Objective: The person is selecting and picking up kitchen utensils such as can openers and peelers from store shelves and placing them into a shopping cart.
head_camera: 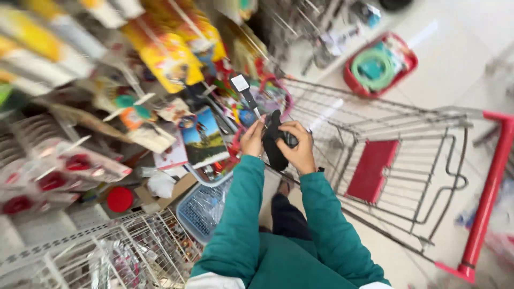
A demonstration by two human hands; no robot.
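Observation:
Both my hands are raised in front of me in green sleeves. My left hand (251, 139) and my right hand (296, 145) together hold a black fabric item (273, 143), like a sock or glove, with a card tag (241, 84) on a black strip sticking up from it. The item hangs just left of the shopping cart (396, 160). The picture is blurred by motion.
A metal cart with a red handle (490, 192) and red seat flap stands at right. Hanging packaged goods (166, 53) fill the racks at left. A white wire basket (123, 251) and a blue basket (203, 208) sit below. A red basket (380, 64) rests on the floor beyond.

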